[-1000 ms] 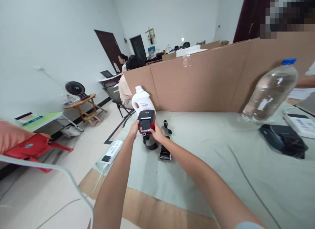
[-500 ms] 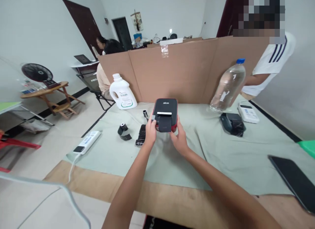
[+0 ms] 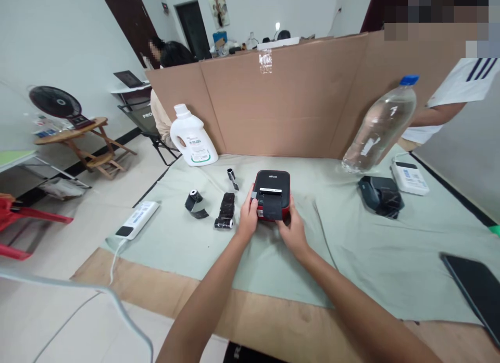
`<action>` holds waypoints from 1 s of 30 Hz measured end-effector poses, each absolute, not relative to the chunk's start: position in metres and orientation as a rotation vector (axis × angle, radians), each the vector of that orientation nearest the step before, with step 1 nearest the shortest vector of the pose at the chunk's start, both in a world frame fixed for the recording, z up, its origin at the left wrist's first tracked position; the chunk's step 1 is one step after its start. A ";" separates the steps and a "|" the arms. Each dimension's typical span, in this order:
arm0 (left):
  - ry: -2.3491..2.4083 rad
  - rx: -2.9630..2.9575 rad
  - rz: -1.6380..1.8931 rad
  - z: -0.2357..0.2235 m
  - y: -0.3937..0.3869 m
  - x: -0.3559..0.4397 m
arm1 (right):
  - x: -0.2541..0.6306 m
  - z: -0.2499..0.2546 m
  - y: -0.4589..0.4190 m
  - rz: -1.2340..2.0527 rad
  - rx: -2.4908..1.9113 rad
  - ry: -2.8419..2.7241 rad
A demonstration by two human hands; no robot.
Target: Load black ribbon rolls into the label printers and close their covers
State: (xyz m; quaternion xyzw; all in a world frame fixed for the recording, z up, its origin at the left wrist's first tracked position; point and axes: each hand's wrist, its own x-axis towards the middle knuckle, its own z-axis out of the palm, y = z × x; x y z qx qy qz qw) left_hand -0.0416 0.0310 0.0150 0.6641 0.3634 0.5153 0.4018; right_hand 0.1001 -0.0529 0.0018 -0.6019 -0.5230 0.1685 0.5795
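Between my two hands is a small black-and-red label printer (image 3: 273,182), with a strip of black label paper hanging from its front slot. My left hand (image 3: 248,213) grips its left side, thumb at the front corner. Its right side is held by my right hand (image 3: 292,225), whose fingers go partly out of sight underneath. Left of the printer lie a partly unrolled black label roll (image 3: 225,211), a second black roll (image 3: 195,202) and a small narrow roll (image 3: 232,177). Whether the printer rests on the cloth or hovers just above it, I cannot tell.
A white jug (image 3: 195,139) and a large water bottle (image 3: 380,128) stand before a cardboard screen (image 3: 281,108). On the right are a dark device (image 3: 378,196), a white power strip (image 3: 410,174) and a black tablet (image 3: 474,290). Another power strip (image 3: 138,218) lies left. A person's arm shows behind the bottle.
Both hands have carried the printer rightward, away from the rolls on the left, and lowered it toward the cloth. My view has turned to the right and tilted down slightly.
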 end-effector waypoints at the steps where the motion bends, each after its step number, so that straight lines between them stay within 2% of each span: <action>1: 0.914 1.686 1.304 0.015 0.030 -0.041 | 0.100 0.002 -0.052 0.395 -1.403 -1.218; 6: 0.869 1.734 1.346 0.017 0.026 -0.044 | 0.102 0.001 -0.047 0.412 -1.368 -1.202; 12: 0.979 1.990 1.658 0.016 0.029 -0.058 | 0.104 -0.005 -0.046 0.457 -1.354 -1.200; 20: 0.815 2.105 1.679 0.022 0.031 -0.057 | 0.102 0.007 -0.048 0.460 -1.326 -1.206; 30: 0.954 2.032 1.671 0.021 0.033 -0.047 | 0.102 0.003 -0.047 0.440 -1.410 -1.192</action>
